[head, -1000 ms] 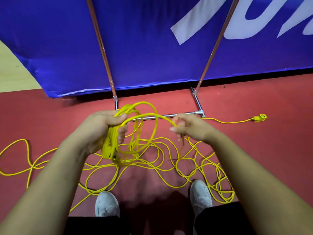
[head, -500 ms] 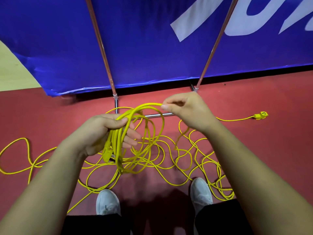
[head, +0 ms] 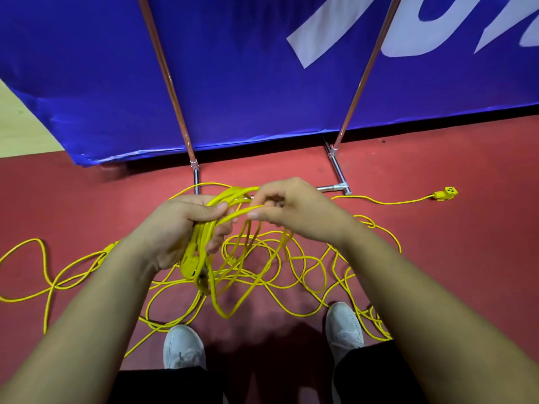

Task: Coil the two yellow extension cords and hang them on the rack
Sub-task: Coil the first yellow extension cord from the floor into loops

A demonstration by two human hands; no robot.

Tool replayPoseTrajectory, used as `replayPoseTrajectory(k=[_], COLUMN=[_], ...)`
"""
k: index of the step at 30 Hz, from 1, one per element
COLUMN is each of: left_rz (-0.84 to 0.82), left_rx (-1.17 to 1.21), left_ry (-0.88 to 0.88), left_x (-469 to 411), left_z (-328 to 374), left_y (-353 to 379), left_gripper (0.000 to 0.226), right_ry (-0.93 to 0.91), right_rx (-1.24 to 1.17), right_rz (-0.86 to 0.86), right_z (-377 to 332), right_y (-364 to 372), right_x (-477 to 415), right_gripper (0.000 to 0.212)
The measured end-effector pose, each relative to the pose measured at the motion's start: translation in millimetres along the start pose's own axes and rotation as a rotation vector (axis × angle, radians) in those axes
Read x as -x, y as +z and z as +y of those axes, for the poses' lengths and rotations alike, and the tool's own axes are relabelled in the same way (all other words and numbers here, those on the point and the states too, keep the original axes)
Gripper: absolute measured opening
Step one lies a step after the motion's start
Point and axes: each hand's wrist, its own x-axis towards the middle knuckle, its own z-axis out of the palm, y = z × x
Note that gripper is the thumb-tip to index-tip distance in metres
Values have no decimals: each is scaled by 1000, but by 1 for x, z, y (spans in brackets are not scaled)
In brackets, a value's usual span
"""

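Delivering another loop, the right hand (head: 294,214) has come in beside the left hand (head: 175,228), pinching cord (head: 236,214); the left grips the growing coil (head: 201,249). Most loose cord (head: 390,203) lies tangled below both hands, coiling far from done.

Rack (head: 339,170) uprights run off the top edge, and its base crossbar is mostly hidden behind the left hand (head: 175,228) and right hand (head: 297,211). Banner (head: 233,68) lettering is cropped top and right, unreadable. Floor tangle (head: 306,266): can't separate the two cords, and one strand exits the left edge. Coil (head: 204,246) strand count is unclear under the left thumb. Shoes (head: 182,345) are half covered by trouser hems.
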Motion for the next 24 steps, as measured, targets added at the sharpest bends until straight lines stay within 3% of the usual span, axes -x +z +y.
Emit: replayPoseTrajectory(k=[4, 7, 12, 16, 22, 24], left_rz=[50, 13, -75, -146, -83, -72], left_rx=[54, 8, 1, -53, 26, -7], left_ry=[31, -53, -105, -56, 26, 36], left_x=[1, 2, 3, 2, -2, -3], left_z=[3, 1, -3, -8, -9, -9], left_y=[0, -1, -4, -4, 3, 3], left_gripper=[16, 20, 22, 54, 17, 15], right_ry=[169, 196, 48, -40, -34, -24], right_rx=[-28, -130, -112, -116, -30, 3], right_rz=[-142, -77, 73, 66, 77, 69], right_z=[27, 31, 10, -1, 8, 11], right_y=[-13, -12, -13, -4, 1, -2], right_x=[5, 6, 0, 0, -2, -2], right_gripper=[16, 10, 5, 6, 9, 9])
